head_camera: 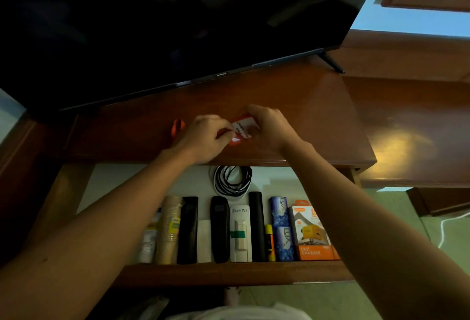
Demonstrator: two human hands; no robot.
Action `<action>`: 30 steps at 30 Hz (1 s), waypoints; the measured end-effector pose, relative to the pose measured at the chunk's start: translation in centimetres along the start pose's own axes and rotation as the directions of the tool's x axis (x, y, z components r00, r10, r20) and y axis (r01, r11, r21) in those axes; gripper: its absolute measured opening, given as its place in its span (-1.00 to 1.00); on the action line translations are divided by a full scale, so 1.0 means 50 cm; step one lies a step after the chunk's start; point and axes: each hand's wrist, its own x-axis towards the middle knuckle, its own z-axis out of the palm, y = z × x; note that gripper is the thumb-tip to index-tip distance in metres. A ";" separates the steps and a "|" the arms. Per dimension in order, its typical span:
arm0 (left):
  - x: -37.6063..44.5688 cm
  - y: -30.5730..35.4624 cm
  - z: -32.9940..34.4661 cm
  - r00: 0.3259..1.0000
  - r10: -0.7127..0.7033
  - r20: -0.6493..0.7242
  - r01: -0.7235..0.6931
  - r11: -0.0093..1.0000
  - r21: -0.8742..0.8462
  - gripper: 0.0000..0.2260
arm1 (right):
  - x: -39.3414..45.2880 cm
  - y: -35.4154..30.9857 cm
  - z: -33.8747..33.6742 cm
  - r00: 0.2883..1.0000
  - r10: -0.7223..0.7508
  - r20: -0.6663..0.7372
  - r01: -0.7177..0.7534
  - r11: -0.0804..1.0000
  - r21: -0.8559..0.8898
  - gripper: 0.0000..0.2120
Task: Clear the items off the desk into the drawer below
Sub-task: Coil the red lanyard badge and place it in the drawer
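Observation:
Both hands meet over the middle of the wooden desk (292,106). My left hand (203,139) and my right hand (269,126) both grip a small red and white box (241,129) just above the desktop. An orange object (177,127) lies on the desk just left of my left hand, partly hidden by it. Below the desk edge the drawer (229,272) stands pulled out. It holds a row of items: paper cups (171,228), two black remotes (219,228), a white labelled box (240,233), blue boxes (279,228), an orange charger box (311,233) and a coiled cable (232,180).
A large dark television (152,27) stands at the back of the desk, its foot (332,63) at the right. A lower wooden surface (417,126) lies to the right. A white cord (447,228) runs over the green floor.

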 end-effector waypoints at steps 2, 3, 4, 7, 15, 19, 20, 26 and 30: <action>0.011 -0.009 -0.023 0.999 0.012 0.030 -0.014 0.997 0.070 -0.82 | -0.010 0.001 -0.009 0.996 0.007 0.093 -0.013 0.998 0.064 -0.73; 0.016 -0.014 -0.032 0.999 -0.004 0.049 0.000 0.997 0.075 -0.82 | -0.015 0.002 -0.013 0.990 0.027 0.136 -0.043 0.993 0.112 -0.73; 0.019 -0.017 -0.039 0.998 -0.019 0.062 0.015 0.998 0.069 -0.83 | -0.020 0.002 -0.018 0.982 0.058 0.181 -0.089 0.982 0.169 -0.72; 0.026 -0.028 -0.050 0.990 -0.103 0.092 0.112 0.989 -0.092 -0.89 | -0.029 0.001 -0.027 0.942 0.133 0.307 -0.240 0.908 0.342 -0.73; -0.016 -0.054 0.016 0.836 -0.315 0.449 0.511 0.152 -0.846 -0.91 | -0.046 0.009 -0.022 0.924 0.076 0.375 -0.373 0.397 0.838 -0.67; -0.038 0.021 0.069 0.799 -0.383 0.463 0.466 -0.094 -0.880 -0.84 | -0.036 -0.002 0.019 0.928 0.304 0.213 -0.277 0.183 0.943 -0.64; -0.041 0.040 0.078 0.801 -0.403 0.443 0.461 -0.058 -0.886 -0.84 | -0.035 -0.007 0.028 0.909 0.380 0.170 -0.250 0.170 0.953 -0.65; -0.060 0.077 0.105 0.833 -0.471 0.292 0.512 0.452 -0.731 -0.75 | -0.041 -0.016 0.031 0.821 0.517 -0.241 -0.245 0.701 0.669 -0.79; -0.059 0.072 0.076 0.908 -0.337 0.249 0.419 0.742 -0.524 -0.79 | -0.062 -0.008 0.022 0.950 0.189 -0.248 -0.132 0.965 0.228 -0.92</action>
